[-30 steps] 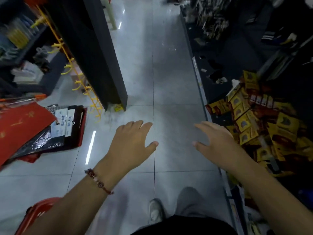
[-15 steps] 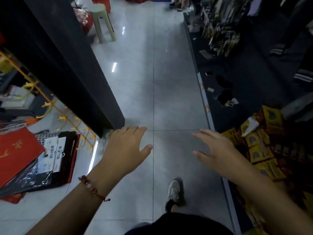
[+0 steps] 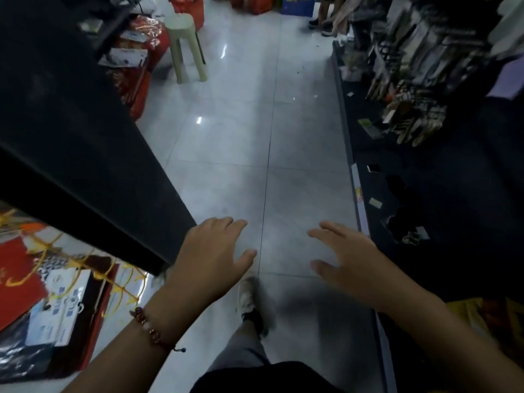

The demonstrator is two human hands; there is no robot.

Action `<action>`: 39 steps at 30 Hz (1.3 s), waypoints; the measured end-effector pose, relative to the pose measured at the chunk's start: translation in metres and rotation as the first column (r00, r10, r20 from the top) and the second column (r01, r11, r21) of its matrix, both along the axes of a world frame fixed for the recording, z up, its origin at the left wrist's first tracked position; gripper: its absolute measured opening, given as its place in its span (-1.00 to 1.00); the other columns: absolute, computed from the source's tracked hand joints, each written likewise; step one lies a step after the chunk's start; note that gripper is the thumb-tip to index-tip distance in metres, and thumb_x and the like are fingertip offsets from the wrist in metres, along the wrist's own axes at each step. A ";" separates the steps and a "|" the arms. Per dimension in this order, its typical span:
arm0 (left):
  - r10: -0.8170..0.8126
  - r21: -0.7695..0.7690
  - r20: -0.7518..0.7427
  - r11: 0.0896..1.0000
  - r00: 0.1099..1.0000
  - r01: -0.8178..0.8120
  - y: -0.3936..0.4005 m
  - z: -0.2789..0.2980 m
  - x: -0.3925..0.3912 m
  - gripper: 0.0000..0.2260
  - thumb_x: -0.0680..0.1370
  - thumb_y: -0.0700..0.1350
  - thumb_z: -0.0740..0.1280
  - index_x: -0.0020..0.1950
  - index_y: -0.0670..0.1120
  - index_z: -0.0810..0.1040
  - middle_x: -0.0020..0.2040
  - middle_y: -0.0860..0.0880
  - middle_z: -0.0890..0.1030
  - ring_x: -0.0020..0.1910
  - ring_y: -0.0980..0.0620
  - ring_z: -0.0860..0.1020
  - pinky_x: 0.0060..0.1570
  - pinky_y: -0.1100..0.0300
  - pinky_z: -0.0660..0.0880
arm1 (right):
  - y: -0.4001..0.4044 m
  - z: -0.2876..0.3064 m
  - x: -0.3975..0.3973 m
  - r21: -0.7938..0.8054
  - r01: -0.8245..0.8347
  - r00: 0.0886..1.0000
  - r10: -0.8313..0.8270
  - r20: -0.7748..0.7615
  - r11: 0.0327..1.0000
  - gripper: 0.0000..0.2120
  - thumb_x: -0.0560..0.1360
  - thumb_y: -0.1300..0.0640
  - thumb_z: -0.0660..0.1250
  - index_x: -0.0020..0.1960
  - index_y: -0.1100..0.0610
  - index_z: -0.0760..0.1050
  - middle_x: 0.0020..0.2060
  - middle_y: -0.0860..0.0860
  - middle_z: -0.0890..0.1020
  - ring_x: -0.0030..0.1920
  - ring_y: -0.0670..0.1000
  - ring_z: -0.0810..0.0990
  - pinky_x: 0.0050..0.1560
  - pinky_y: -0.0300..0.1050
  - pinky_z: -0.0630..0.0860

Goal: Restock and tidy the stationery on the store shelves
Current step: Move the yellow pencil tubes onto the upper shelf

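The person has walked further down the aisle, so the yellow packets on the right shelf [image 3: 493, 316] now sit near the bottom edge, while the left hand [image 3: 211, 259] and right hand [image 3: 354, 265] stay open and empty, nothing restocked yet.

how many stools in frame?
1. A pale green plastic stool stands on the tiled floor at the far left of the aisle, beside the red goods. Shelving may hide others.

Pale tiled floor [image 3: 243, 143] carries a green stool [image 3: 187, 49] and red packets [image 3: 19, 282].
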State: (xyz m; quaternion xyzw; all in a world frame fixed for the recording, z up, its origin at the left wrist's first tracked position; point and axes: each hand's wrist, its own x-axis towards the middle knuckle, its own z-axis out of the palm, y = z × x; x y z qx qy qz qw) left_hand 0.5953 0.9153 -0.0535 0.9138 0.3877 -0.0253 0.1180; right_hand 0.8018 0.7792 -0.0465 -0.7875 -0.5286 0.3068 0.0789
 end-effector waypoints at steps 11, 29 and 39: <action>-0.086 0.027 -0.055 0.996 0.995 0.087 0.253 0.010 0.119 -0.47 0.46 0.25 0.15 0.24 -0.04 0.58 0.11 -0.04 0.64 0.06 -0.09 0.60 0.00 -0.01 0.52 | 0.243 0.011 0.108 0.046 0.102 0.994 -0.101 -0.033 0.994 -0.42 0.55 -0.14 0.29 0.52 -0.16 0.20 0.52 -0.15 0.19 0.51 -0.07 0.16 0.49 0.03 0.19; 0.405 -0.080 -0.031 0.910 0.914 -0.406 0.594 0.006 0.269 -0.47 0.58 0.25 0.14 0.52 0.13 0.20 0.49 0.11 0.31 0.41 0.06 0.34 0.35 0.11 0.27 | 0.685 0.005 0.323 -0.099 -0.359 0.928 0.366 0.064 0.928 -0.44 0.58 -0.17 0.23 0.53 -0.14 0.18 0.54 -0.10 0.17 0.52 -0.03 0.15 0.47 -0.11 0.12; 0.666 -0.124 -0.012 0.739 0.746 -0.662 0.772 -0.023 0.234 -0.48 0.59 0.22 0.15 0.52 0.10 0.20 0.47 0.13 0.31 0.43 0.07 0.29 0.35 0.10 0.23 | 0.936 -0.007 0.272 -0.035 -0.643 0.762 0.644 0.073 0.765 -0.47 0.59 -0.16 0.19 0.52 -0.15 0.16 0.54 -0.15 0.14 0.52 -0.09 0.11 0.47 -0.16 0.06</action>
